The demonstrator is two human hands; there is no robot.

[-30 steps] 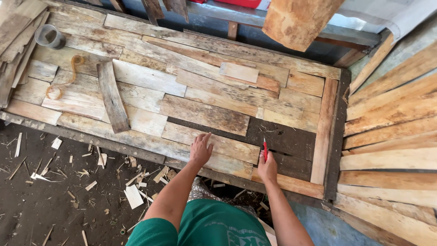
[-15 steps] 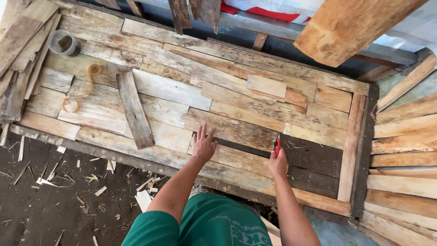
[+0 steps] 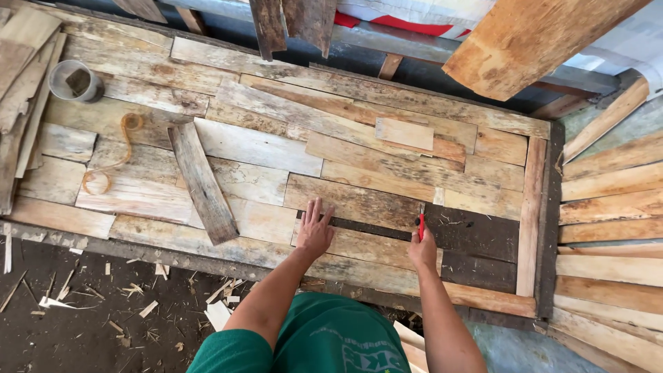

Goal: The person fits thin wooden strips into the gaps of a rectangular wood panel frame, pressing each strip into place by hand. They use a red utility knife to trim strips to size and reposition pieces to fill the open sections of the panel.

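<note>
My left hand (image 3: 315, 228) lies flat, fingers spread, on a short weathered plank (image 3: 366, 243) in a panel of patchwork boards (image 3: 290, 145). My right hand (image 3: 421, 250) grips a red pencil (image 3: 421, 226), its tip at the plank's right end, by the dark bare backing (image 3: 476, 238). Both forearms reach forward over a green shirt.
A loose dark plank (image 3: 202, 181) lies diagonally on the panel's left half. A round tin (image 3: 74, 80) and a coil of cord (image 3: 110, 155) sit at the left. Stacked boards (image 3: 608, 221) lie at the right. Wood chips (image 3: 103, 297) litter the dirt floor below.
The view has shifted, so the panel sits lower and further right in the frame. Both hands stay on the same plank, the red pencil still at its right end.
</note>
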